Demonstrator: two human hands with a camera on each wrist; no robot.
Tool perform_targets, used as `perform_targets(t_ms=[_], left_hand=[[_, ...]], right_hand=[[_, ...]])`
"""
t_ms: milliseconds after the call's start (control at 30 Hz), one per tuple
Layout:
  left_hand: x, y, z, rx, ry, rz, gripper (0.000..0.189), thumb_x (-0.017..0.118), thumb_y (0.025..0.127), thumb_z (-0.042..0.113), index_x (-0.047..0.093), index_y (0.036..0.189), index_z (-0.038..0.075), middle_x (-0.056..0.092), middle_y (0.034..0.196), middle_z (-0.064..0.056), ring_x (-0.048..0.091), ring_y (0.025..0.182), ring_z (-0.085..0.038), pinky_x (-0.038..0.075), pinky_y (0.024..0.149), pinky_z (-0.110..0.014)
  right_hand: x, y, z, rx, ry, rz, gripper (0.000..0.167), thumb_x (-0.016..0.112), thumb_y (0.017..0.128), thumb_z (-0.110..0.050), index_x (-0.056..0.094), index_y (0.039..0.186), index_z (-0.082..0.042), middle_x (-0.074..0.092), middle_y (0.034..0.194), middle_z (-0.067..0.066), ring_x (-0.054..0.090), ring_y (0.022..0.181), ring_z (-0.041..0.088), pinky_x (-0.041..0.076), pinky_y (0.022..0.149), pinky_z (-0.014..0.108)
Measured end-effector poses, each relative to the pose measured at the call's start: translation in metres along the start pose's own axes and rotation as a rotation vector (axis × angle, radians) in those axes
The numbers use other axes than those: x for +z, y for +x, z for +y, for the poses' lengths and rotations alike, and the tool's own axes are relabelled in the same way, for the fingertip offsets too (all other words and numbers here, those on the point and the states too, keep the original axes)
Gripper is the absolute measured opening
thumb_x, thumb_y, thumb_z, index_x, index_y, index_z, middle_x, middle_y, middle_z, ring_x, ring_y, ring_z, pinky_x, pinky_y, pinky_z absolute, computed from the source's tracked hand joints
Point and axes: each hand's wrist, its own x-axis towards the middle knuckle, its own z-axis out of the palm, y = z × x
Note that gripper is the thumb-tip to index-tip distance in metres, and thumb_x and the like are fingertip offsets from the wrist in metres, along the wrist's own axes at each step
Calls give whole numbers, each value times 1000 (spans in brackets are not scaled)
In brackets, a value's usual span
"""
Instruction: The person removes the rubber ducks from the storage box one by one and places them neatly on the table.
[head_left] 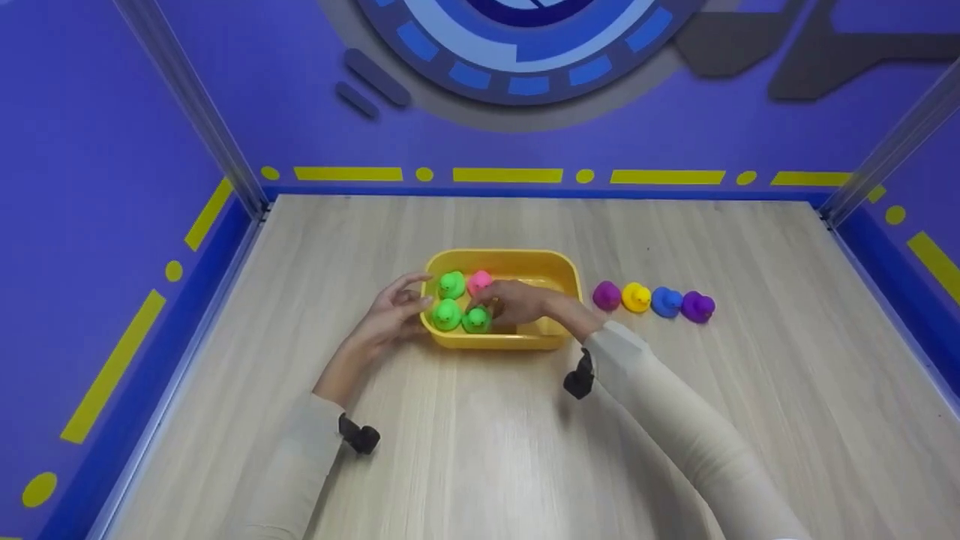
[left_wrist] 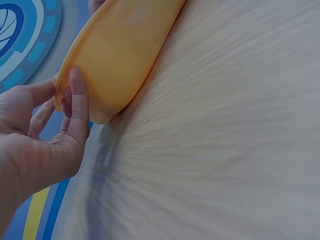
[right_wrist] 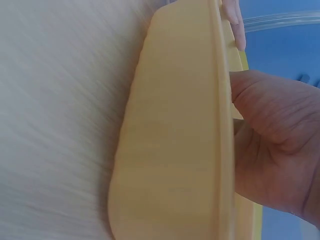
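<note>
In the head view a yellow plastic tub (head_left: 502, 342) stands in the middle of the table. My left hand (head_left: 386, 315) holds its left end at the rim; the left wrist view shows the fingers (left_wrist: 78, 102) against the outer wall. Reaching over the tub's right side, my right hand (head_left: 517, 301) pinches a green rubber duck (head_left: 477, 321) low inside the tub. Beside that duck are two more green ducks, one at the front left (head_left: 447, 315) and one behind it (head_left: 451, 285). A pink duck (head_left: 480, 282) is partly covered by the right hand. In the right wrist view, the tub wall hides the right fingertips.
Right of the tub, a row on the table (head_left: 495, 450) holds a magenta duck (head_left: 607, 295), a yellow duck (head_left: 637, 298), a blue duck (head_left: 667, 301) and a purple duck (head_left: 698, 307). Blue-purple panels (head_left: 480, 142) with yellow marks enclose the back and sides.
</note>
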Motion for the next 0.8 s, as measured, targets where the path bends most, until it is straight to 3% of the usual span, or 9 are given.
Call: perform_targets(t_ms=[100, 400, 567, 800], left_hand=[[0, 0, 1, -3, -6, 0, 46, 68, 99, 12, 55, 143, 19, 54, 108, -4, 63, 94, -18, 60, 76, -34], [1, 2, 3, -9, -16, 5, 47, 69, 98, 13, 56, 142, 20, 54, 108, -4, 62, 95, -18, 60, 76, -33], [2, 2, 3, -32, -11, 26, 46, 68, 98, 12, 56, 142, 21, 53, 115, -5, 62, 101, -19, 61, 77, -34], [2, 0, 2, -57, -20, 49, 46, 68, 98, 11, 57, 142, 23, 54, 114, -5, 62, 99, -19, 61, 77, -33]], right_hand=[[3, 0, -1, 22, 4, 15, 38, 67, 95, 1, 65, 132, -6, 60, 133, 15, 57, 119, 31, 51, 108, 45], [15, 0, -4, 13, -77, 123, 29, 70, 95, -4, 65, 123, -5, 62, 119, 15, 52, 109, 30, 49, 101, 44], [15, -2, -1, -14, -97, 127, 27, 70, 94, -2, 66, 120, -5, 62, 115, 16, 53, 106, 30, 49, 99, 46], [18, -3, 1, 13, -72, 101, 26, 67, 97, -6, 65, 123, -8, 63, 121, 14, 52, 112, 30, 47, 108, 47]])
